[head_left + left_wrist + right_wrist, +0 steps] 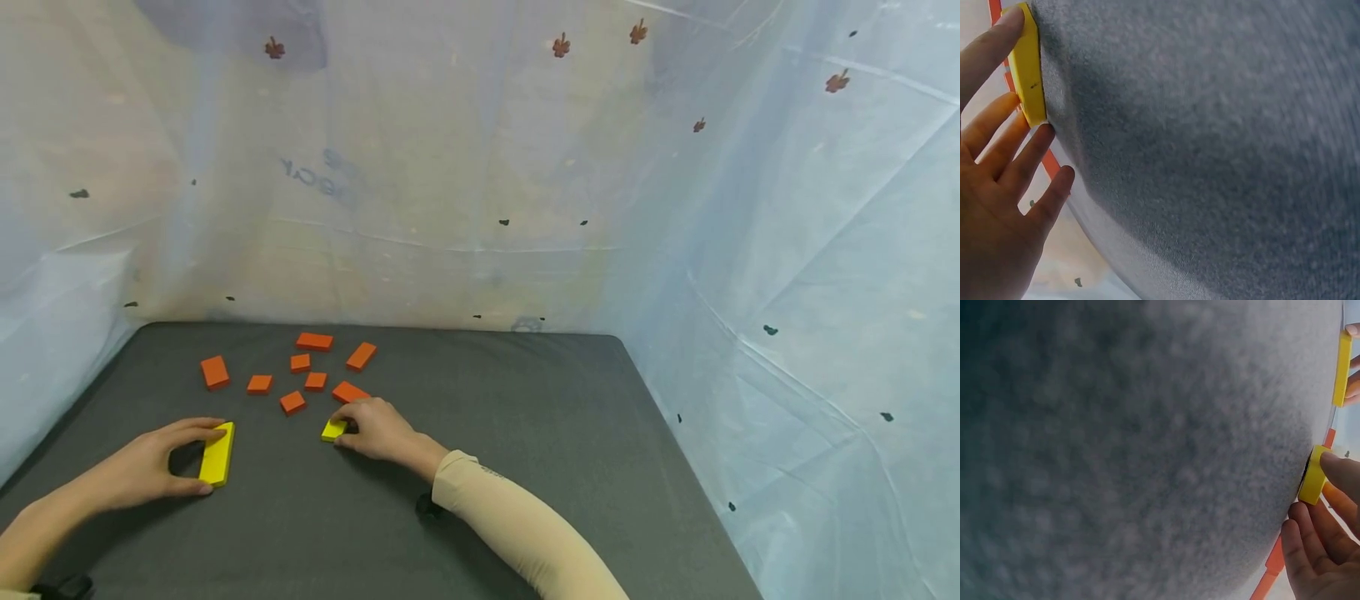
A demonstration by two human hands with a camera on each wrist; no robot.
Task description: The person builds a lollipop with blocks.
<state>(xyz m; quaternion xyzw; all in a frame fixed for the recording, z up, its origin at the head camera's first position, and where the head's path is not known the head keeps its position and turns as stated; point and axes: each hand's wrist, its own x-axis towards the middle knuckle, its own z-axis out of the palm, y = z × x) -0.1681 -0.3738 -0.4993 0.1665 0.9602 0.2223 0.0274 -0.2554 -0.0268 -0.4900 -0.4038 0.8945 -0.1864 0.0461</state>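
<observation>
A long yellow block [217,454] lies on the dark table at the left. My left hand [161,467] holds it by its two ends, thumb at the near end and fingertips at the far one. In the left wrist view, the thumb presses one end of that yellow block [1027,72] and fingertips touch the other. Further right, my right hand [382,429] pinches a smaller yellow block [333,430] between thumb and fingers, partly hiding it. The right wrist view shows this small yellow block [1314,478] at the table surface. An orange block [349,392] lies just beyond the right hand.
Several more orange blocks lie scattered behind the hands, among them a larger one [215,372] at the left, a long one [314,342] at the back and a tilted one [362,357]. Translucent sheeting [420,167] hangs behind and beside the dark table [570,433].
</observation>
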